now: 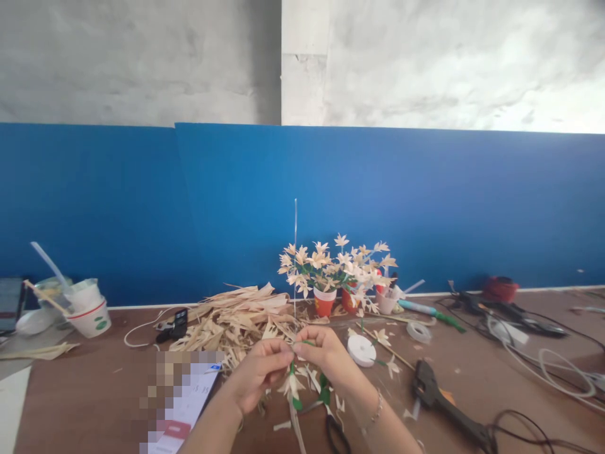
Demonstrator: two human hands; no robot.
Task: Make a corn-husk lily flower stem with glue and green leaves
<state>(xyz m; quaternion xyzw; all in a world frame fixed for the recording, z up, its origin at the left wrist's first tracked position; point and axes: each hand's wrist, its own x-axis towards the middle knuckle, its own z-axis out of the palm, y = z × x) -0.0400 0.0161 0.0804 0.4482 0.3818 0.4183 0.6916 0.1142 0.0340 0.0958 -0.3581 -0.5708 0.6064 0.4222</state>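
Note:
My left hand pinches a thin upright wire stem near its lower end. A cream husk-like flower hangs head-down under my fingers, with green wrapping at its base. My right hand is closed right beside the left, thumb and finger pinching a narrow green strip against the stem. Both sets of fingertips nearly touch. Beneath my hands lie green leaf-like pieces and scissors, partly hidden by my right forearm. A roll of white tape lies right of my right hand.
Dried husks are heaped behind my left hand. Potted husk flowers stand at the back. A glue gun and cables lie right; a phone lies left. Paper cups stand far left. A blue partition borders the table.

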